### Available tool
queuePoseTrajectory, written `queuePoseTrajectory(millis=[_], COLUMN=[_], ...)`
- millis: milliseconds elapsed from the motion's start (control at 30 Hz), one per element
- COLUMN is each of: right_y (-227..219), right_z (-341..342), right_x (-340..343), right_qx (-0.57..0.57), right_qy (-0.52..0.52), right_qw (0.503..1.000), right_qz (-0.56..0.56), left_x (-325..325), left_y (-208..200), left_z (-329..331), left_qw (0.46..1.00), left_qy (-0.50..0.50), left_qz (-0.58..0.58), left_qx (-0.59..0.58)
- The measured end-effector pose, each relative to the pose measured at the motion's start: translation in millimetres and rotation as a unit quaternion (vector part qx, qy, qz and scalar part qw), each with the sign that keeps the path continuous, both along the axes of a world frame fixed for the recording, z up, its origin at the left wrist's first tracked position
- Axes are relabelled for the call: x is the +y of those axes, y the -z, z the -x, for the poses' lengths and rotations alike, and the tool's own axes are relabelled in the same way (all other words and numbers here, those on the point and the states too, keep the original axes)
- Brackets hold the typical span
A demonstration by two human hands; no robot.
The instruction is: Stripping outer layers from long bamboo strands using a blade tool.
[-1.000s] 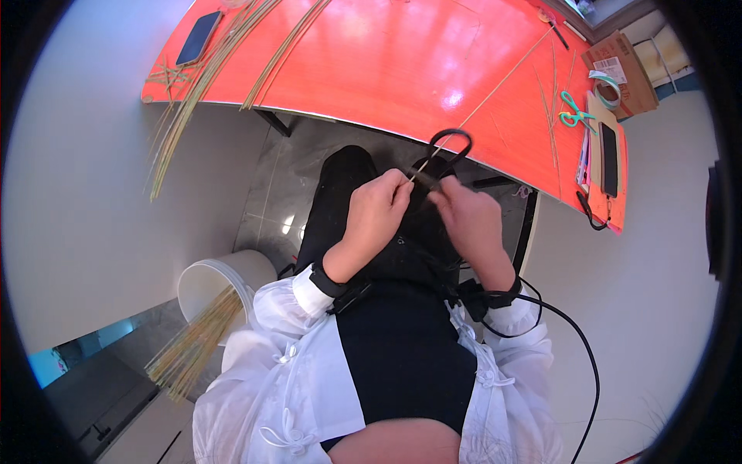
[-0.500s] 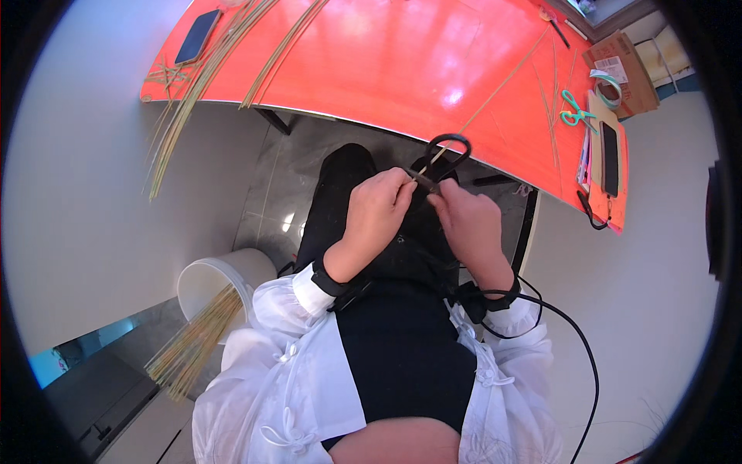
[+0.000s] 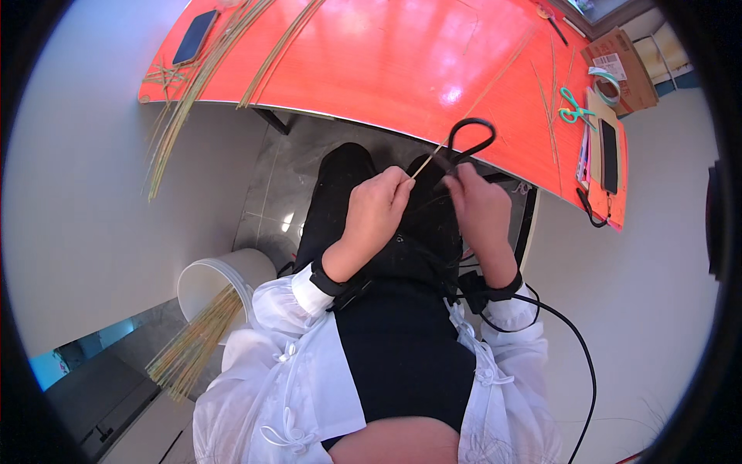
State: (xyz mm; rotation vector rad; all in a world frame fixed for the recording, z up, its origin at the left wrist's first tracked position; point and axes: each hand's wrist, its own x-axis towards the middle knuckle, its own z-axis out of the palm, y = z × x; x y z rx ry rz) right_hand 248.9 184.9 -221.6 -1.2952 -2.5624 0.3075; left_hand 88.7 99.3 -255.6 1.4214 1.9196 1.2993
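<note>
My left hand (image 3: 374, 203) is closed over my lap with a thin straw-coloured strip (image 3: 423, 165) pinched between thumb and fingers. The strip slants up and right from the fingertips toward the orange table. My right hand (image 3: 481, 207), a little blurred, is closed round black-handled scissors (image 3: 473, 122). The big looped handle points away from me, beyond the fingers. A dark, smeared blade part lies close to the strip; whether it touches cannot be made out.
The orange table (image 3: 371, 85) spans the far side, bearing long strips (image 3: 212, 66), a phone (image 3: 195, 37), green scissors (image 3: 573, 107) and tape (image 3: 607, 87). A white bucket (image 3: 251, 271) holding a strip bundle (image 3: 197, 340) lies tipped at my left. A black cable (image 3: 580, 340) hangs at my right.
My right hand has moved right and slightly away from my left hand, carrying the scissors outward. More of the strip now shows between the hands. My left hand stays nearly in place.
</note>
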Motion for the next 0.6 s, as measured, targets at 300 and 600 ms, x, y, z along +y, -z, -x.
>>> queuePoseTrajectory(millis=[300,600], right_y=[0.9,2.0], right_z=[-1.2,0.4], right_x=[-0.3,0.0], right_qx=[0.012,0.012], right_qy=[-0.002,-0.011], right_qw=[1.000,1.000], right_qz=[0.008,0.008], left_x=[-1.9,-0.9], left_y=[0.1,-1.9], left_z=[1.8,4.7], left_qw=[0.999,0.994], left_qy=[0.005,0.014], left_qz=[0.021,0.052], left_qx=[-0.044,-0.098])
